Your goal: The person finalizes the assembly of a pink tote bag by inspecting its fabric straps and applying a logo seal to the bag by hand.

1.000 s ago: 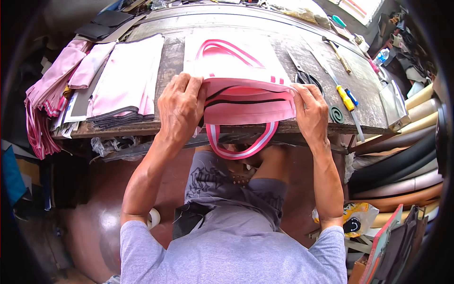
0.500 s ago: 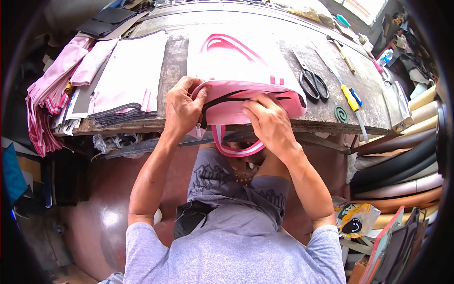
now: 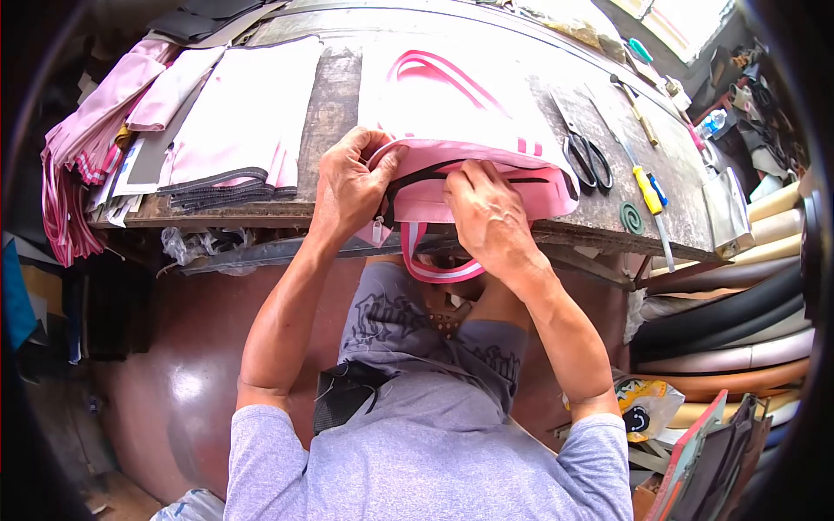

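A pink tote bag [image 3: 469, 204] with striped pink-and-white handles lies at the table's front edge, its zippered top turned toward me. My left hand [image 3: 354, 178] pinches the bag's left top corner between thumb and fingers. Just below that hand, a metal zipper pull [image 3: 377, 229] hangs at the end of the black zipper [image 3: 530, 180]. My right hand [image 3: 488, 208] is at the middle of the zippered opening, fingers bent and closed on its edge, fingertips partly hidden. One handle [image 3: 443, 273] dangles below the table edge between my forearms; the other handle [image 3: 460, 78] lies on the far side.
Stacked pink panels [image 3: 248, 113] with dark edging and pink straps [image 3: 65, 208] lie at left. To the right are black-handled scissors [image 3: 588, 161], a yellow-handled screwdriver [image 3: 645, 184], a green coil [image 3: 632, 217] and a hammer [image 3: 638, 113]. Material rolls [image 3: 721, 300] stand below.
My right hand has shifted slightly left along the zippered opening, its fingers more bunched. The left hand keeps its hold on the corner. The whole view has tilted a little.
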`<state>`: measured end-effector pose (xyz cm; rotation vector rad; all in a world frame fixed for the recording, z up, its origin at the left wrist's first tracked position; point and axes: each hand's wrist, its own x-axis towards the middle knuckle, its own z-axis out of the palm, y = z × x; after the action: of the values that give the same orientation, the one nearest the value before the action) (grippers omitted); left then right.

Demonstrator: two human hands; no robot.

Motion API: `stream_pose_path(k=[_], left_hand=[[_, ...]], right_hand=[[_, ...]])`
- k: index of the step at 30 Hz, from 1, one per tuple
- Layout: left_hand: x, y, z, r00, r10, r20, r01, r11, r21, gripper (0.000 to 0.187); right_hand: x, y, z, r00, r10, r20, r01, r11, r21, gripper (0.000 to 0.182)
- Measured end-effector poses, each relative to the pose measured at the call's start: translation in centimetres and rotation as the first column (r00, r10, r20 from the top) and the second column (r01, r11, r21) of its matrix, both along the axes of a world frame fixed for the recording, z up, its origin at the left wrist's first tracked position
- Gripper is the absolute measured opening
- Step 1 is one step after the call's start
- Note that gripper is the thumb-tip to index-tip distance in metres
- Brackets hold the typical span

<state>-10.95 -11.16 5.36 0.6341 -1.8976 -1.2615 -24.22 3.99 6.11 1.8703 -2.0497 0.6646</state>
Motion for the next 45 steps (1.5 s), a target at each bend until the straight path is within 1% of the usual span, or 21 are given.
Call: stream_pose_path(k=[3, 5, 6, 8, 10, 14, 17, 18, 21, 23, 25, 26, 27, 28, 29, 30, 33, 35, 39, 42, 45], left_hand=[[0.1, 0.1, 0.0, 1.000, 0.001, -0.003, -0.001, 1.000, 0.008, 0.017], [0.0, -0.3, -0.6, 0.999, -0.011, -0.043, 0.010, 1.000, -0.024, 0.017], [0.2, -0.2, -0.3, 0.999, -0.030, -0.022, 0.031, 0.999, 0.024, 0.017], [0.6, -0.1, 0.6, 0.997, -0.071, 0.011, 0.069, 0.990, 0.121, 0.016], [0.8, -0.2, 0.7, 0.997, -0.077, 0.014, 0.074, 0.988, 0.135, 0.016], [0.3, -0.5, -0.3, 0.996, -0.057, -0.066, 0.058, 0.998, 0.019, 0.017], [0.2, -0.5, -0.4, 0.996, -0.059, -0.073, 0.059, 0.998, 0.011, 0.016], [0.4, -0.4, -0.3, 0.996, -0.063, -0.062, 0.065, 0.997, 0.040, 0.016], [0.5, -0.4, 0.1, 0.994, -0.096, -0.044, 0.100, 0.989, 0.106, 0.016], [0.6, -0.7, 0.1, 0.991, -0.121, -0.057, 0.128, 0.983, 0.131, 0.015], [1.0, -1.2, 0.4, 0.979, -0.188, -0.082, 0.198, 0.968, 0.152, 0.015], [1.2, -1.5, 0.5, 0.971, -0.217, -0.098, 0.231, 0.959, 0.164, 0.015], [1.4, -1.6, 0.5, 0.961, -0.243, -0.128, 0.265, 0.943, 0.202, 0.015], [1.6, -1.8, 0.5, 0.949, -0.271, -0.158, 0.303, 0.923, 0.236, 0.015], [1.8, -2.1, 0.5, 0.935, -0.302, -0.185, 0.344, 0.900, 0.267, 0.015], [1.7, -2.5, 0.0, 0.937, -0.298, -0.181, 0.336, 0.913, 0.234, 0.014], [1.9, -2.6, -0.3, 0.918, -0.345, -0.198, 0.384, 0.897, 0.219, 0.018], [2.1, -2.6, -0.2, 0.928, -0.332, -0.167, 0.361, 0.911, 0.198, 0.018], [1.8, -2.6, -0.6, 0.923, -0.328, -0.199, 0.363, 0.915, 0.175, 0.018], [2.0, -2.4, -0.6, 0.935, -0.302, -0.189, 0.336, 0.923, 0.190, 0.018], [2.1, -2.2, -0.7, 0.933, -0.247, -0.263, 0.311, 0.919, 0.241, 0.020]], right_hand=[[0.3, -0.1, -0.3, 0.992, -0.032, -0.121, 0.038, 0.998, 0.051, 0.019], [-0.4, -0.4, -1.3, 0.997, -0.066, 0.040, 0.066, 0.998, -0.001, 0.014], [-0.6, -0.4, -1.4, 0.990, -0.079, 0.120, 0.083, 0.996, -0.024, 0.012], [-0.8, 0.2, -0.9, 0.939, 0.030, 0.344, -0.010, 0.998, -0.060, 0.008], [-0.8, 1.3, 0.1, 0.846, 0.128, 0.517, -0.095, 0.991, -0.090, 0.007], [-0.5, 3.5, 0.6, 0.838, 0.231, 0.494, -0.187, 0.973, -0.138, 0.002], [1.3, 5.4, 1.6, 0.647, 0.436, 0.625, -0.328, 0.900, -0.287, 0.004], [1.6, 6.1, 2.1, 0.610, 0.423, 0.670, -0.317, 0.905, -0.282, 0.003], [1.8, 6.7, 3.3, 0.371, 0.538, 0.757, -0.402, 0.828, -0.391, 0.005], [1.1, 7.5, 4.6, 0.317, 0.495, 0.809, -0.580, 0.776, -0.247, 0.014], [-0.2, 8.9, 5.2, 0.453, 0.319, 0.832, -0.703, 0.702, 0.114, 0.015], [-0.6, 9.5, 4.6, 0.562, 0.297, 0.772, -0.703, 0.663, 0.257, 0.018], [-0.4, 9.9, 4.4, 0.649, 0.228, 0.726, -0.651, 0.660, 0.375, 0.010], [0.3, 10.3, 4.0, 0.808, 0.202, 0.553, -0.462, 0.799, 0.384, 0.009], [1.4, 10.1, 3.6, 0.923, 0.127, 0.363, -0.256, 0.907, 0.334, 0.009], [2.0, 9.3, 3.1, 0.963, 0.135, 0.232, -0.177, 0.970, 0.169, 0.013], [4.1, 7.3, 1.6, 0.885, 0.120, 0.450, -0.124, 0.992, -0.020, 0.020], [6.1, 4.9, 0.6, 0.882, 0.151, 0.446, -0.107, 0.987, -0.123, 0.025], [9.1, -0.1, -1.9, 0.980, 0.099, 0.170, -0.046, 0.955, -0.292, 0.041], [9.1, -1.7, -3.6, 0.992, 0.028, 0.127, 0.009, 0.960, -0.281, 0.040], [8.9, -1.9, -4.2, 0.997, 0.012, 0.076, 0.011, 0.956, -0.294, 0.037]])
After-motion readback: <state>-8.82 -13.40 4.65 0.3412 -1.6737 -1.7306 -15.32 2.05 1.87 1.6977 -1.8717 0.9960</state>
